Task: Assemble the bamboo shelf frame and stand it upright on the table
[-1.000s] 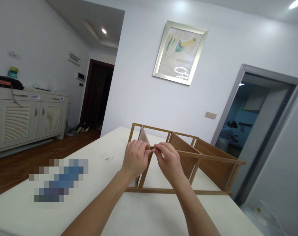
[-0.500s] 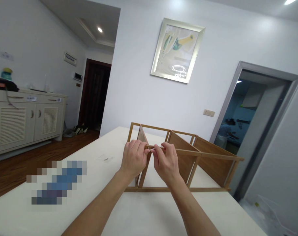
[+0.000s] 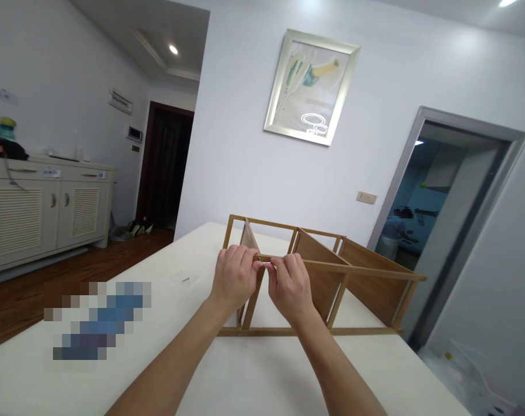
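A wooden shelf frame (image 3: 340, 268) lies on its side on the white table (image 3: 262, 370). Over its near upper rail, toward the left end, my left hand (image 3: 235, 273) and my right hand (image 3: 290, 284) come together, fingertips almost touching. Both hands are closed in a pinch. Between them shows a small, thin, shiny piece (image 3: 266, 263), too small to name; the fingers cover most of it. Left of my hands, a small screw-like piece (image 3: 185, 280) lies on the tabletop by a clear plastic scrap.
On the table's left side is a pixelated blue object (image 3: 110, 318). A white cabinet (image 3: 45, 202) stands at the far left. Clear plastic wrapping (image 3: 457, 370) lies at lower right, beyond the table edge. Through the right doorway a person (image 3: 394, 228) is visible.
My right hand's fingers have curled in closer around the thin piece. The left hand keeps its pinch. The whole view has shifted slightly.
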The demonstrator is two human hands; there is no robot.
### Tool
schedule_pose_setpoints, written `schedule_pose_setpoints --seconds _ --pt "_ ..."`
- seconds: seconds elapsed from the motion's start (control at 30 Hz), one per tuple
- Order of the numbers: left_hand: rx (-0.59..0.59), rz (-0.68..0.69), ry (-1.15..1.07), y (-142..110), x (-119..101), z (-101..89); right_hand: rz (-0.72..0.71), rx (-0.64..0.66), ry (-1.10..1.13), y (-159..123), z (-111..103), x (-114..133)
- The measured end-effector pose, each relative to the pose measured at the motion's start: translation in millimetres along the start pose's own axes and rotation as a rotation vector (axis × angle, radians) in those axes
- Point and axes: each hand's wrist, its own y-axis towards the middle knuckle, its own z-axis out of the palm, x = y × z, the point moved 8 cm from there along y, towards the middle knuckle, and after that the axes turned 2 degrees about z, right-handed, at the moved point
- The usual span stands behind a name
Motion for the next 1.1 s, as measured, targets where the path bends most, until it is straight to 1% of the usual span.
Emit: schedule_pose_setpoints --seconds 0.17,0.27,0.33,0.4,0.47,0.5,0.53,0.57,0.6,0.63,0.67,0.73,0.8,0.87,0.9,0.97,1.03,1.1 --pt "0.022 -0.024 -0.025 0 1 -2.0 0.005 0.046 -0.045 -3 2 -1" --pt "0.034 -0.017 -0.081 -1 4 -0.7 -0.039 0.088 -0.077 -5 5 -4" --pt "0.012 -0.002 -0.146 -3 7 -1.8 -0.092 0.095 -0.071 -6 6 -5" --pt "-0.043 -0.029 -0.228 -9 14 -5.8 -0.135 0.102 -0.043 -5 6 -5" --pt "-0.100 -0.143 -0.320 -21 27 -9.0 -0.138 0.109 0.003 -1 5 -5" --pt "-0.111 -0.235 -0.370 -30 37 -8.2 -0.124 0.107 0.032 1 3 -6" --pt "-0.091 -0.350 -0.424 -42 47 -4.1 -0.106 0.102 0.062 4 1 -6" --pt "-0.038 -0.482 -0.490 -56 58 3.6 -0.090 0.096 0.094 5 -2 -5" --pt "0.051 -0.601 -0.553 -72 65 14.2 -0.080 0.090 0.125 6 -4 -3" --pt "0.189 -0.687 -0.607 -88 69 27.3 -0.078 0.088 0.155 5 -7 0" --pt "0.312 -0.752 -0.637 -106 71 38.2 -0.087 0.087 0.186 3 -10 5" --pt "0.490 -0.827 -0.632 -137 75 52.7 -0.130 0.102 0.244 -11 -13 19" --pt "0.618 -0.862 -0.603 -161 80 62.7 -0.196 0.151 0.290 -34 -9 35" --pt "0.707 -0.859 -0.608 -175 83 69.6 -0.231 0.214 0.328 -63 -1 46" --pt "0.751 -0.849 -0.627 -179 84 72.2 -0.214 0.233 0.344 -77 3 48" --pt "0.844 -0.825 -0.680 -182 82 75.2 -0.123 0.247 0.385 -100 11 43" --pt "0.928 -0.802 -0.716 -181 79 75.0 -0.031 0.271 0.415 -116 19 35" --pt "0.971 -0.784 -0.720 -178 77 72.8 0.015 0.301 0.427 -125 26 31"
